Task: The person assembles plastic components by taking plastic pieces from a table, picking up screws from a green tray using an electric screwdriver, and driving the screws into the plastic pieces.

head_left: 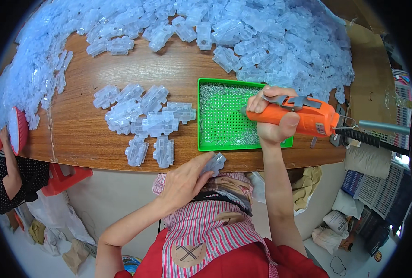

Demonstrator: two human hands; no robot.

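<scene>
My right hand is wrapped round an orange electric screwdriver with a metal lever on its side. Its tip points left, over a green perforated tray scattered with small silver screws. At the table's front edge, my left hand pinches a clear plastic housing between thumb and fingers. Left of the tray lies a loose group of similar clear plastic housings, several of them touching or overlapping.
A large heap of clear plastic parts covers the back and left of the wooden table. Another person's arm shows at the far left beside a red basket. A dark coiled cable runs right from the screwdriver.
</scene>
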